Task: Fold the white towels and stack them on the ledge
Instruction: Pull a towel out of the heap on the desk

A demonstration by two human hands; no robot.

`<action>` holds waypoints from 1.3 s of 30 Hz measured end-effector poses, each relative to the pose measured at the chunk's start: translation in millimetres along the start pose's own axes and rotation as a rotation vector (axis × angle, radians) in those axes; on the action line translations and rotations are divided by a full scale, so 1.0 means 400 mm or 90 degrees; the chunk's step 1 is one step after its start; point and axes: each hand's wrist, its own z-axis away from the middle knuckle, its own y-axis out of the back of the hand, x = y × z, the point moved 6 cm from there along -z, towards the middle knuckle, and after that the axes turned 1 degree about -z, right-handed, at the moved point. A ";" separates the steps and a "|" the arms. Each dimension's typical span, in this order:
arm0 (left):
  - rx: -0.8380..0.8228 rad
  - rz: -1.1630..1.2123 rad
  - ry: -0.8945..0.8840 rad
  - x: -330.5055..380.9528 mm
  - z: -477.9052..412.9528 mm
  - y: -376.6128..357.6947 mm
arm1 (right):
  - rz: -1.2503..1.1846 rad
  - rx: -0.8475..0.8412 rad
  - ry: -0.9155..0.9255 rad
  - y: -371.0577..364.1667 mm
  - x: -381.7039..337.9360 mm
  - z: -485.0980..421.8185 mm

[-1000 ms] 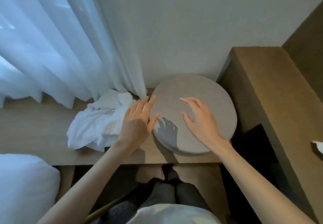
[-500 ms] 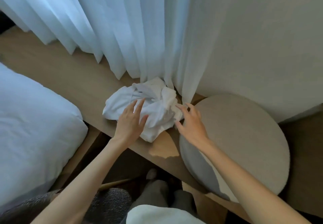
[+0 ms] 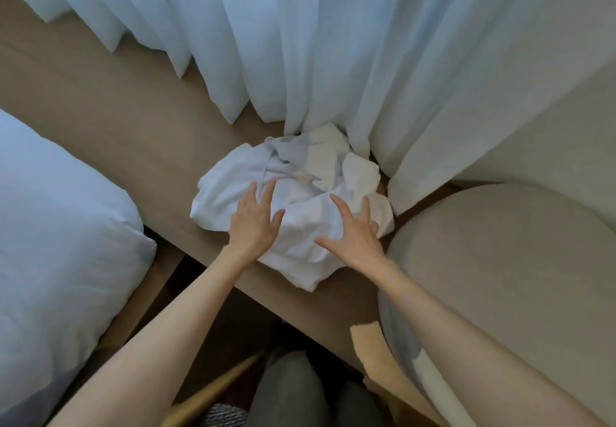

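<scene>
Head view: the white towels point(image 3: 300, 199) lie crumpled in one heap on the wooden ledge point(image 3: 116, 109), spanning it from back to front, with no clear long axis. One corner points at the ledge's front edge. Both hands are apart with fingers straight and spread, the left hand point(image 3: 255, 226) and right hand point(image 3: 358, 236) resting flat on the heap. At the ledge's back the curtain point(image 3: 300, 43) touches the heap; rightward the round cushion point(image 3: 500, 276) crowds it; leftward the ledge runs bare.
</scene>
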 end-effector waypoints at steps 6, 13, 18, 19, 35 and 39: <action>-0.057 -0.115 0.038 -0.165 -0.202 -0.214 | -0.082 -0.039 -0.102 -0.187 0.056 -0.227; -0.042 -0.074 0.104 -0.270 -0.341 -0.325 | 0.057 0.017 -0.084 -0.298 0.087 -0.364; 0.080 -0.005 0.062 -0.260 -0.326 -0.290 | 0.158 0.139 -0.010 -0.278 0.054 -0.353; 0.073 0.032 0.060 -0.260 -0.319 -0.284 | 0.158 0.146 -0.004 -0.268 0.049 -0.348; 0.127 0.030 0.112 -0.268 -0.304 -0.176 | 0.017 0.222 0.053 -0.164 0.017 -0.238; 0.160 0.194 0.038 -0.173 -0.231 -0.066 | -0.019 0.265 0.082 -0.086 -0.030 -0.157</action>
